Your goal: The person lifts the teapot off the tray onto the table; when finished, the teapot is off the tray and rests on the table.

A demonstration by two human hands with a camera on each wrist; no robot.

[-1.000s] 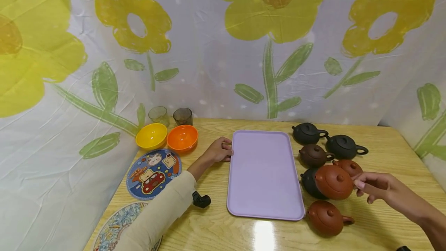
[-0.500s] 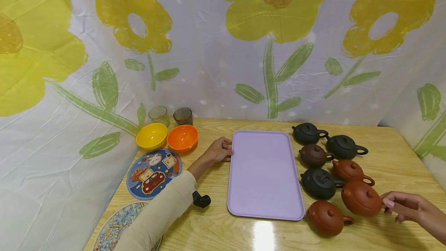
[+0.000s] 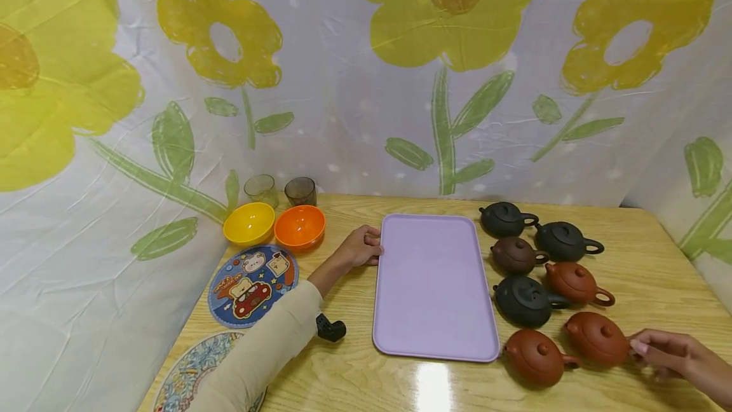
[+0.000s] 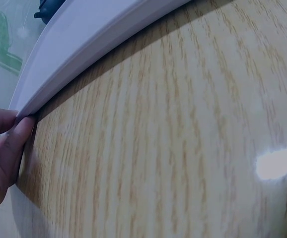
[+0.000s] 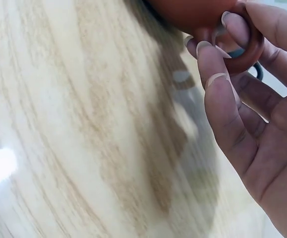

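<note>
One hand (image 3: 666, 353) on teapot handle (image 5: 243, 47)

Over on the far left of the bench (image 3: 657, 259) there's a yellow bowl (image 3: 248, 223) and an orange bowl (image 3: 300, 227) sitting side by side, with two small glass cups (image 3: 280, 190) right behind them. In front of those is a round cartoon mat (image 3: 252, 284), and another patterned round mat (image 3: 189, 374) near the edge. Six other teapots (image 3: 532, 272) are clustered on the right, some dark, some reddish. Flowery curtain (image 3: 366, 75) behind everything.
</note>
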